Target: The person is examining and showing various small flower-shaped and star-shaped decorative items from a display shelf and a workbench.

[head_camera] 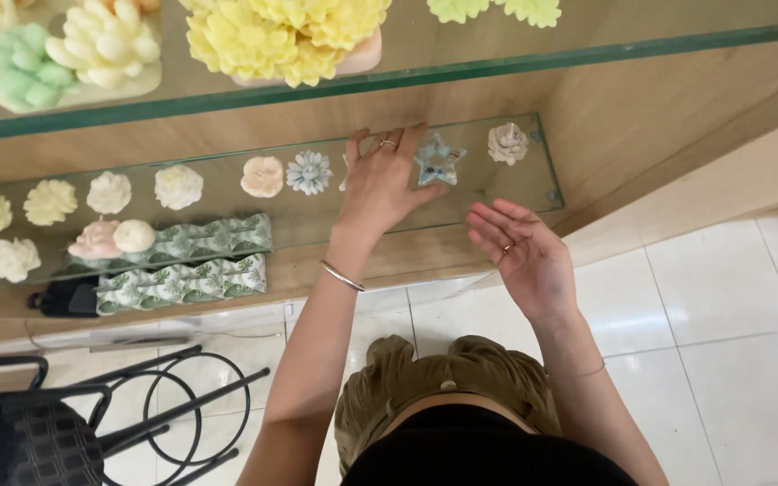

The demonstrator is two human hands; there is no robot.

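From the head camera, the person looks down into a wooden cabinet with glass shelves. The left hand [378,184] lies flat on the lower glass shelf [533,193], fingers spread and gripping nothing; its fingertips reach the star-shaped candle [438,162], and the thumb side touches or hides a pale piece behind it. The flat pose suits steadying or nudging a small piece along the glass rather than lifting it. The right hand [524,256] hovers just in front of the shelf's front edge, palm up, fingers loosely open and empty, near the star but apart from it.

The star sits toward the right end of that shelf, between the blue flower candle [308,172] and a cream spiral candle [507,142]. A peach flower candle [263,176] and several white and pale yellow ones run off to the left in a row, spaced so each shows from the front. Below, two green-patterned boxes [182,281] lie side by side. The upper shelf carries large yellow flower candles [281,36]. A black wire stool [150,405] stands on the tiled floor [731,342].
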